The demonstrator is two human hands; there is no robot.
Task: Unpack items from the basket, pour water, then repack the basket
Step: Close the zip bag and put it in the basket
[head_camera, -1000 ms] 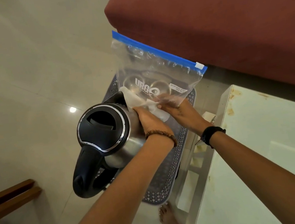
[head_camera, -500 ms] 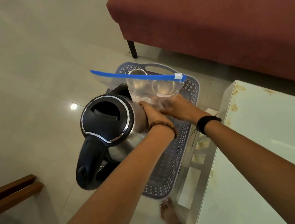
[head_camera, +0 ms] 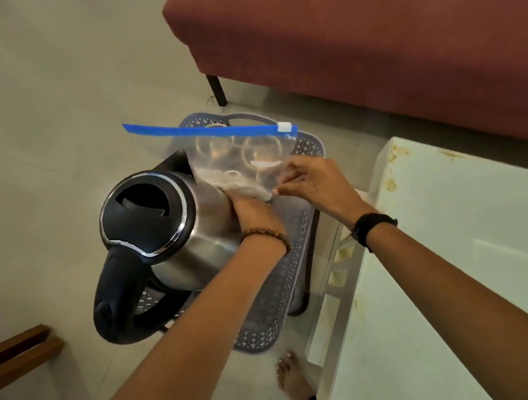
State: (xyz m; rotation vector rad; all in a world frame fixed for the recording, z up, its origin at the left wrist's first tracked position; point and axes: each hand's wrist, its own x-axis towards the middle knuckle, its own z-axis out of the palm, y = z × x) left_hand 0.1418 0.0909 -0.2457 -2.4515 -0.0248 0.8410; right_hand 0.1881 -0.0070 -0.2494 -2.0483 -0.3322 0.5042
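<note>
Right hand (head_camera: 314, 183) fingers pinching zip bag (head_camera: 237, 159), left hand (head_camera: 250, 211) apparently gripping it beside kettle (head_camera: 160, 232)

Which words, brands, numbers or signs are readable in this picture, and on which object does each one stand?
None can be read.
zip bag: white print low on its side, near the left hand and right hand, too blurred and creased to read.
kettle: no label shows.
basket: only a cut-out pattern, no text.
</note>
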